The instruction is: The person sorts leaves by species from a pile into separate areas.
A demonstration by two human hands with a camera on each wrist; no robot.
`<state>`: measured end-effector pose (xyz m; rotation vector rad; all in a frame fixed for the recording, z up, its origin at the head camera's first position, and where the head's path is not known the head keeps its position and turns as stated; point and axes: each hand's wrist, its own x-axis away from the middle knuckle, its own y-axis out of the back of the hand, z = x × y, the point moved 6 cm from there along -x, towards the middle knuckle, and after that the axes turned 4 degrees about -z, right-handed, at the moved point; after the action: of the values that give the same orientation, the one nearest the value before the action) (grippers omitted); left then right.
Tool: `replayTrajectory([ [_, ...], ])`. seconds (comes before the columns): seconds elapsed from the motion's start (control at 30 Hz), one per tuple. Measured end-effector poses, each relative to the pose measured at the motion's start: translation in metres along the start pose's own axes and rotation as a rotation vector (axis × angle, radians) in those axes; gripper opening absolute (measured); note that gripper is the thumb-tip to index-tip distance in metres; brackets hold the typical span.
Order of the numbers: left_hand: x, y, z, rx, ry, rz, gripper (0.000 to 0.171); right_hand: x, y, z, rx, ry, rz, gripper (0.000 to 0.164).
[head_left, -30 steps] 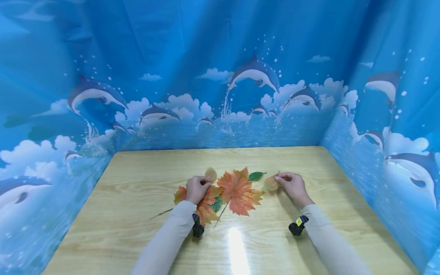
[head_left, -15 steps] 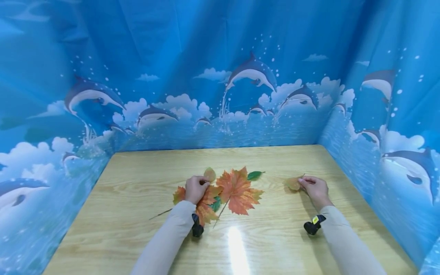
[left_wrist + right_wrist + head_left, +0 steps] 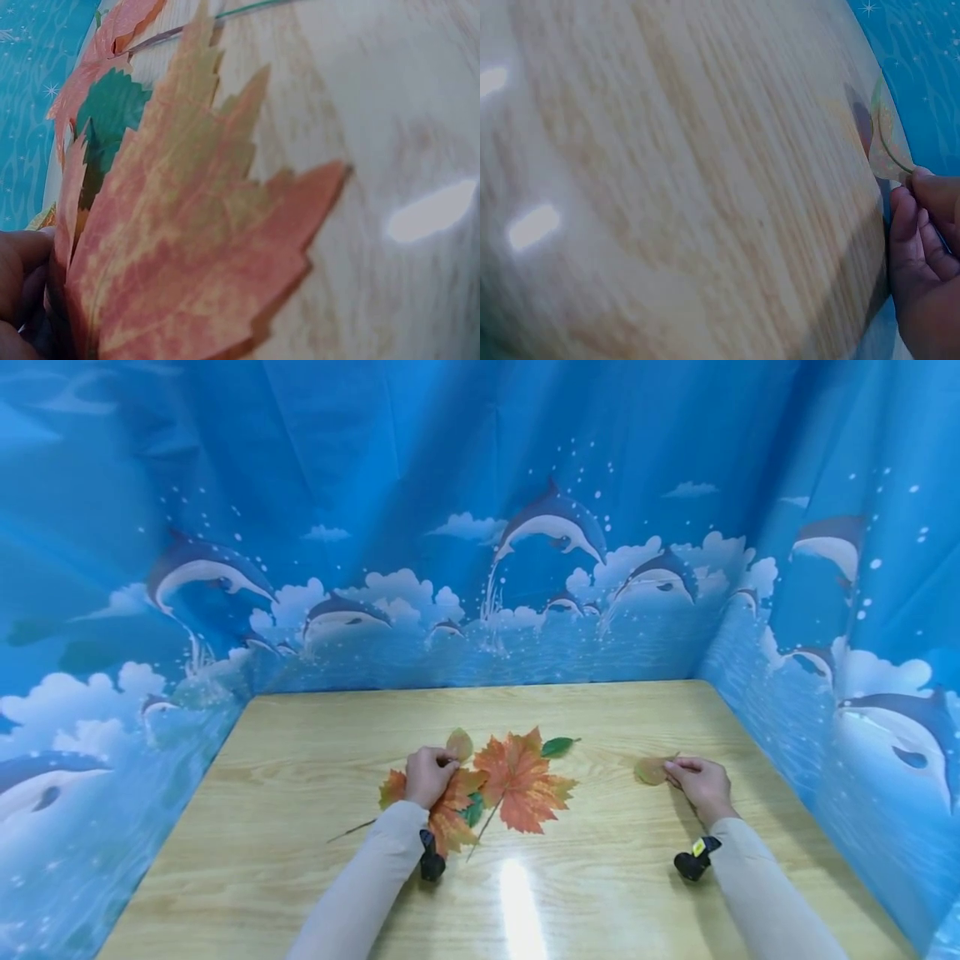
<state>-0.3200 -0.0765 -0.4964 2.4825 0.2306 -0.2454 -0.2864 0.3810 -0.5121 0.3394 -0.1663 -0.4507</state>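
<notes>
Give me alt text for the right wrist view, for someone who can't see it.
A right hand pinches one end of a small yellowish leaf at the right edge. A wood-grain table fills most of the view, with bright glare spots at left and a blue printed backdrop at upper right.

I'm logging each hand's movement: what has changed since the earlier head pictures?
The right hand, pinching the pale yellow-orange rounded leaf, moved rightward, carrying it along; nothing was visibly let go. The left hand stayed at the left toothed orange maple leaf, and the green oval leaf stayed put.
</notes>
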Motion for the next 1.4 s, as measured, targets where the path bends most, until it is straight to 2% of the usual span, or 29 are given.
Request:
replayTrajectory([
  [0.17, 0.001, -0.002, 0.000, 0.006, -0.015, -0.006, 0.009, 0.001, 0.002, -0.001, 0.027, 0.013, -0.001, 0.036],
  [0.4, 0.002, -0.001, -0.001, 0.015, 0.000, -0.015, 0.010, 0.002, 0.004, 0.000, 0.136, 0.040, -0.014, 0.033],
  [0.53, 0.002, -0.001, 0.000, 0.014, -0.010, -0.021, 0.010, 0.001, 0.004, 0.001, 0.163, 0.061, -0.027, 0.033],
  [0.77, 0.001, -0.002, 0.004, 0.012, 0.019, -0.017, 0.011, 0.001, 0.003, -0.001, 0.171, 0.058, -0.037, 0.034],
  [0.97, -0.003, 0.003, -0.002, 0.036, -0.011, -0.044, 0.010, 0.003, 0.005, 0.001, 0.229, 0.085, -0.035, 0.035],
  [1.07, -0.009, 0.006, -0.015, 0.069, -0.032, -0.044, 0.012, 0.004, 0.005, 0.002, 0.250, 0.095, -0.042, 0.035],
  [1.2, -0.018, 0.006, -0.046, 0.110, -0.065, -0.002, 0.013, 0.004, 0.003, 0.002, 0.252, 0.093, -0.048, 0.034],
  [1.3, -0.020, -0.001, -0.072, 0.124, -0.117, 0.031, 0.014, 0.004, 0.002, 0.001, 0.255, 0.091, -0.045, 0.035],
  [1.4, -0.019, -0.013, -0.097, 0.127, -0.158, 0.065, 0.014, 0.002, 0.000, 0.001, 0.257, 0.089, -0.041, 0.035],
])
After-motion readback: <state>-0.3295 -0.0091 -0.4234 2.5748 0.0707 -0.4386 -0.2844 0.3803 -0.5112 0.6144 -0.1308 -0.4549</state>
